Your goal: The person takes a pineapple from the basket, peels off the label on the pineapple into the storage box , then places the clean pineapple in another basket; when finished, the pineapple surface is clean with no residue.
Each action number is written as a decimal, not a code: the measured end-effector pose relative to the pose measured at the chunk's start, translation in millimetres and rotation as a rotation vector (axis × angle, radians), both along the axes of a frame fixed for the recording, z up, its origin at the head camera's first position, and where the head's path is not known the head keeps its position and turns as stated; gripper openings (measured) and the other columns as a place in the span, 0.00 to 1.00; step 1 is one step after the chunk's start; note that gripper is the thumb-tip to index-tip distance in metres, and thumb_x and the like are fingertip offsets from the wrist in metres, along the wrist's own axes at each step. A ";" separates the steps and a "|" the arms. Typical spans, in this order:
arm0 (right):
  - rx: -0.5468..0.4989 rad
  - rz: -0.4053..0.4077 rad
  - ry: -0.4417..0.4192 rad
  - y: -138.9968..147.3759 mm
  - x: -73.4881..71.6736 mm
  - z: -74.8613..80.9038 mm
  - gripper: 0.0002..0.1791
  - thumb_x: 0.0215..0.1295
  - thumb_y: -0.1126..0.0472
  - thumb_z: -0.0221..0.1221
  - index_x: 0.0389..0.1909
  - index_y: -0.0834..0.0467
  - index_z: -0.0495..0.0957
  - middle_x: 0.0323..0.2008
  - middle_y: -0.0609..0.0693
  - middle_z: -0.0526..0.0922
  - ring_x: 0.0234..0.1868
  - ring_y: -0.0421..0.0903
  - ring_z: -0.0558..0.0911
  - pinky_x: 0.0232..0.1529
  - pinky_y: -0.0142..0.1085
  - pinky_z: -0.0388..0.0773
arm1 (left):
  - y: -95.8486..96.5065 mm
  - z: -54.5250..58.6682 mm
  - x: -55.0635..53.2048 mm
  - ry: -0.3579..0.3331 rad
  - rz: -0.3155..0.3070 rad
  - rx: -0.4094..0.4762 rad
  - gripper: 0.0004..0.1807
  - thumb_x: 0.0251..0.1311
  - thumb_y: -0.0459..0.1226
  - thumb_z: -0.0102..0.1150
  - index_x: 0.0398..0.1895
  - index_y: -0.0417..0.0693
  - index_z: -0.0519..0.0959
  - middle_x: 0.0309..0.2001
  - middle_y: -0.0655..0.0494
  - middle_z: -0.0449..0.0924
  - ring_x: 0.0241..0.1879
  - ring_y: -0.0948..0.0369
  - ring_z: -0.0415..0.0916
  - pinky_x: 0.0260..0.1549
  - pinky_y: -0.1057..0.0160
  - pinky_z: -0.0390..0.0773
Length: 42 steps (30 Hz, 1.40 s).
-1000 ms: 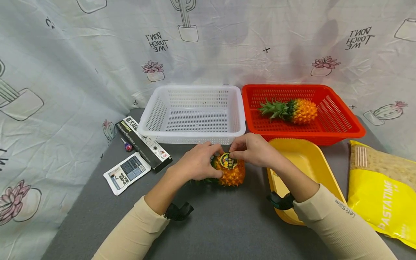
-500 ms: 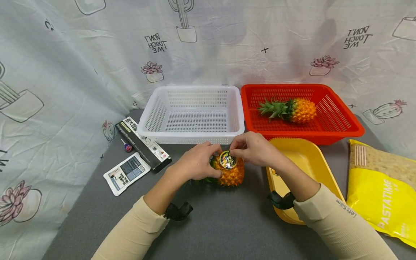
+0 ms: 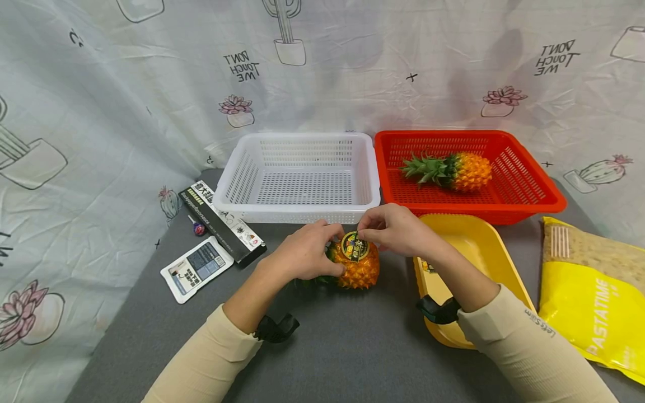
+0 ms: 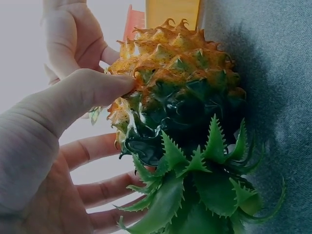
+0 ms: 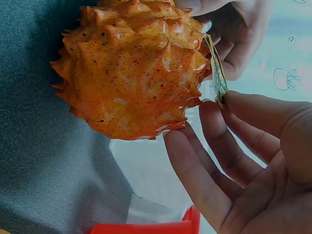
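Note:
A small orange pineapple (image 3: 364, 274) lies on its side on the grey table, its green crown (image 4: 195, 195) pointing left. My left hand (image 3: 304, 253) holds it near the crown, with the thumb (image 4: 105, 87) on the near side and the fingers round the far side. A round black-and-gold sticker (image 3: 354, 246) sits against the top of the fruit. My right hand (image 3: 392, 228) pinches the sticker's edge between thumb and index finger. Seen edge-on in the right wrist view, the sticker (image 5: 217, 70) stands up along the fruit's side, and another right fingertip (image 5: 178, 144) is right at the skin.
Behind the hands stand a white basket (image 3: 297, 214) and a red basket (image 3: 473, 211) holding another pineapple (image 3: 471, 172). A yellow tray (image 3: 471, 235) lies under the right forearm, beside a pasta bag (image 3: 594, 302). A long box (image 3: 221, 221), white pouch (image 3: 197, 268) and lollipop (image 3: 199, 228) lie left.
The right hand has shifted very slightly away from me with the sticker's edge, and the sticker's tilt and shine have changed. The left hand and pineapple stay in place.

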State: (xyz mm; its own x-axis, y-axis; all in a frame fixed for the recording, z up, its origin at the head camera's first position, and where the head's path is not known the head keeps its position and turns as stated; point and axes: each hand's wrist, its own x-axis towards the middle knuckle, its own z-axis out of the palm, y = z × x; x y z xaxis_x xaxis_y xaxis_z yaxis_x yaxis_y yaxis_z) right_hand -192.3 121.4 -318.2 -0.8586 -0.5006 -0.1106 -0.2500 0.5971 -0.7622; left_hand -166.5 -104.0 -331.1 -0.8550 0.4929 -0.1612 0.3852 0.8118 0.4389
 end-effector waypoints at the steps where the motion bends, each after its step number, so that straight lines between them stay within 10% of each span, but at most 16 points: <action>1: 0.001 -0.003 0.001 0.5 -0.1 0.2 0.03 0.70 0.62 0.65 0.39 0.57 0.86 0.34 0.51 0.86 0.34 0.53 0.83 0.36 0.44 0.87 | 0.1 0.2 0.1 0.000 -0.001 0.000 0.26 0.52 0.48 0.75 0.54 0.58 0.77 0.50 0.57 0.77 0.45 0.57 0.75 0.42 0.54 0.78; 8: -0.007 -0.019 0.004 5.8 -1.4 2.3 0.04 0.70 0.61 0.64 0.38 0.57 0.86 0.30 0.51 0.83 0.30 0.47 0.77 0.32 0.37 0.76 | 1.6 0.4 -0.5 0.003 0.003 -0.013 0.27 0.52 0.49 0.74 0.55 0.58 0.77 0.49 0.57 0.76 0.44 0.57 0.74 0.40 0.55 0.77; 42: -0.089 0.103 -0.212 57.0 3.6 9.1 0.08 0.71 0.59 0.63 0.40 0.62 0.83 0.30 0.56 0.81 0.33 0.52 0.84 0.42 0.44 0.85 | -1.2 -3.4 1.9 -0.010 0.022 -0.006 0.29 0.54 0.50 0.74 0.60 0.60 0.77 0.52 0.58 0.77 0.49 0.57 0.76 0.45 0.52 0.80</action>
